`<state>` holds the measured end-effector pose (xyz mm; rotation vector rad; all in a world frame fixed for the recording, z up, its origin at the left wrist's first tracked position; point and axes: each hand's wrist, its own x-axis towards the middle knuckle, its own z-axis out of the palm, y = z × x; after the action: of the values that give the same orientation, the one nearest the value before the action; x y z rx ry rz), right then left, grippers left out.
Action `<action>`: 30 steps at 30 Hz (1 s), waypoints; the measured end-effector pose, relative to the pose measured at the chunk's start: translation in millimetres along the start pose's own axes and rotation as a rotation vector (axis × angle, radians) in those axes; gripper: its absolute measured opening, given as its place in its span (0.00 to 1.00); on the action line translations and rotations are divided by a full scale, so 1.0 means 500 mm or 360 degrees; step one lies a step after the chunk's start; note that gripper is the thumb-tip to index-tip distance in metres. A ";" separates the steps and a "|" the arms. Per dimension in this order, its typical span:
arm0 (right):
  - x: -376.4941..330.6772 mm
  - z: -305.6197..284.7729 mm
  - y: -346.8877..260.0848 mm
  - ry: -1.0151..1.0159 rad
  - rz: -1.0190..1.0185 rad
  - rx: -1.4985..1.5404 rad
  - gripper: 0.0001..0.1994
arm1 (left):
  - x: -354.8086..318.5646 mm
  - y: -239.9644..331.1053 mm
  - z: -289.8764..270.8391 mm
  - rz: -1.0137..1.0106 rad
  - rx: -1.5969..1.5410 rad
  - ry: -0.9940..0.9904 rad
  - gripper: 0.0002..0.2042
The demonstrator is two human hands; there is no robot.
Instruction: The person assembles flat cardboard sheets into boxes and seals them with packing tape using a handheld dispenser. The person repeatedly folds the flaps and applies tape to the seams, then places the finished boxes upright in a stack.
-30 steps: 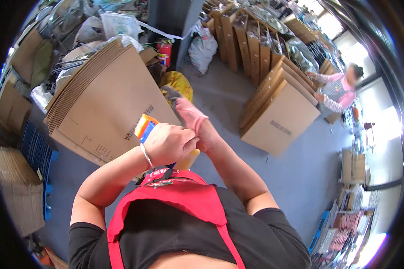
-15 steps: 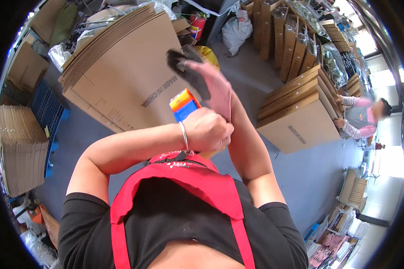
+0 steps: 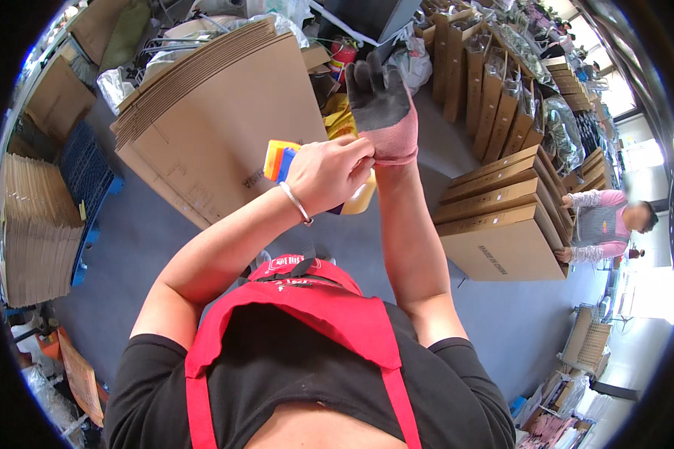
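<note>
My bare left hand [image 3: 322, 172], a silver bracelet [image 3: 296, 202] at its wrist, is closed and reaches across to my right wrist. Its fingertips pinch the cuff [image 3: 398, 152] of a pink work glove. The same fist holds a tape dispenser, orange and blue [image 3: 279, 159]; a yellowish tape roll [image 3: 362, 196] shows below the hand. My right hand [image 3: 382, 108] wears the glove, whose palm and fingers are coated dark grey. It is raised with the fingers stretched out and nothing in them. The dispenser's handle is hidden inside my left hand.
Flat cartons [image 3: 225, 120] lean in a thick stack ahead on the left. More cartons [image 3: 502, 243] stand at right, with a co-worker [image 3: 610, 224] holding their far side. A blue pallet [image 3: 90, 179] and stacked cardboard [image 3: 41, 232] are far left. A fire extinguisher [image 3: 342, 54] stands beyond my hands.
My right hand has turned upright, and its gloved fingers have straightened. My left hand has shifted up to the cuff, the dispenser tilting with it. The view has moved slightly.
</note>
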<state>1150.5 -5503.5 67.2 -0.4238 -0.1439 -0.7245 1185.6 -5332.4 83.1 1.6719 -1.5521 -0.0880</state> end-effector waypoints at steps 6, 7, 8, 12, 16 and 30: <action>-0.014 -0.021 -0.015 -0.0259 -0.0179 -0.0386 0.12 | 0.009 0.021 0.004 0.0047 -0.0244 0.0199 0.13; -0.017 -0.003 -0.018 -0.0363 -0.0173 -0.0376 0.14 | 0.013 0.014 0.004 0.0031 -0.0248 0.0157 0.13; -0.015 -0.001 -0.012 -0.0323 -0.0103 -0.0144 0.17 | 0.011 0.006 0.001 0.0008 -0.0246 0.0110 0.12; -0.015 -0.008 -0.009 0.0069 -0.0179 0.0167 0.25 | 0.009 0.008 0.005 0.0291 -0.0307 0.0163 0.06; -0.055 -0.020 -0.039 0.0452 -0.0224 -0.0149 0.19 | 0.017 0.019 -0.021 -0.0157 -0.0499 -0.0411 0.06; -0.098 0.067 -0.130 0.0019 -0.0147 0.0041 0.29 | 0.102 -0.017 0.076 -0.0162 0.0085 -0.0224 0.14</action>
<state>1071.3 -5502.6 105.5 -0.3901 -0.1621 -0.8151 1183.0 -5396.5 77.0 1.8201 -1.5843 -0.2232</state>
